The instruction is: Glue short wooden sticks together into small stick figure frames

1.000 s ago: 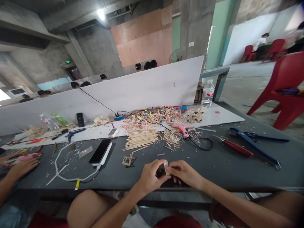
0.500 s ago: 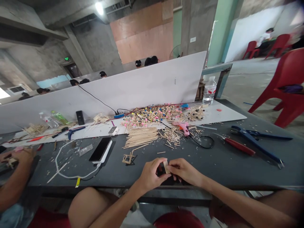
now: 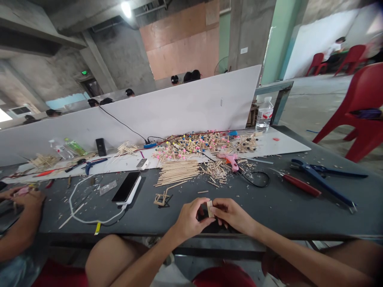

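My left hand pinches a small bundle of short wooden sticks between thumb and forefinger, over the front of the dark table. From the other side, my right hand has its fingers closed on the same sticks, partly hiding them. Just beyond my hands lies one short stick piece. To the left stands a small stick frame. Behind it are a row of long thin sticks, a heap of short cut pieces and a pink glue gun.
A phone on a white block lies left with a white cable. At right are a red-handled tool and blue cutters. Colour-tipped sticks pile before a white partition. A co-worker's hands work far left.
My two hands stay almost in place with the stick bundle between them. At far left the co-worker's hands have shifted slightly, with a pink thing now showing in them.
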Demonstrator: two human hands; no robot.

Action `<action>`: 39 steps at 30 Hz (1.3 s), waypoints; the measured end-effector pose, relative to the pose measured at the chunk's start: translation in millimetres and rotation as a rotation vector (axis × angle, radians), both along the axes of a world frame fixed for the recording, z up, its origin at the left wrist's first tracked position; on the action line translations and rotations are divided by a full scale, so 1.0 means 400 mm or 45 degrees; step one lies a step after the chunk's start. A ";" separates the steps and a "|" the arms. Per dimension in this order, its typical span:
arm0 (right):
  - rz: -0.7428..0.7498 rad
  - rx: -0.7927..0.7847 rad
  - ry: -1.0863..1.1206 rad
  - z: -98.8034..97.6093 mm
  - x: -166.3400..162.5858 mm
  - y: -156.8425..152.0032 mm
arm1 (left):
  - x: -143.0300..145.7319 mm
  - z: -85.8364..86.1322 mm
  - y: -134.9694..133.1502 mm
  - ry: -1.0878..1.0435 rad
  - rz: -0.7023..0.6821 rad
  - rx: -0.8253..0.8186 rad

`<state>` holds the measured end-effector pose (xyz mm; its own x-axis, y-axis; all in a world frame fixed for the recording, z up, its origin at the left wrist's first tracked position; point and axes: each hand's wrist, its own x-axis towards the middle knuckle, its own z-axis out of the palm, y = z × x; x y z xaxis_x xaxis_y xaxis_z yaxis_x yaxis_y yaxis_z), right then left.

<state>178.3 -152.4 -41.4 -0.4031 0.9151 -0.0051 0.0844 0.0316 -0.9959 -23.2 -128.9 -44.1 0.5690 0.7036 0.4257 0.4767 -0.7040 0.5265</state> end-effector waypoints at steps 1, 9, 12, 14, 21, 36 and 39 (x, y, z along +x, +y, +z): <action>-0.008 0.008 0.001 0.001 0.000 -0.001 | 0.000 0.000 0.000 -0.008 -0.005 -0.001; -0.250 0.093 0.023 0.001 0.011 0.007 | -0.002 -0.005 0.006 -0.079 -0.132 0.060; -0.265 0.092 -0.008 0.001 0.014 0.007 | 0.000 -0.004 0.007 -0.095 -0.125 0.090; -0.273 0.112 -0.038 0.002 0.014 0.006 | 0.001 -0.004 0.007 -0.099 -0.121 0.106; -0.262 0.181 -0.159 0.009 0.022 0.008 | -0.001 -0.001 0.006 -0.074 -0.150 0.067; -0.139 0.118 -0.156 0.029 0.028 0.008 | 0.002 0.024 0.012 -0.116 -0.184 -0.165; -0.137 0.117 -0.149 0.029 0.027 0.009 | 0.004 0.029 0.011 -0.133 -0.173 -0.192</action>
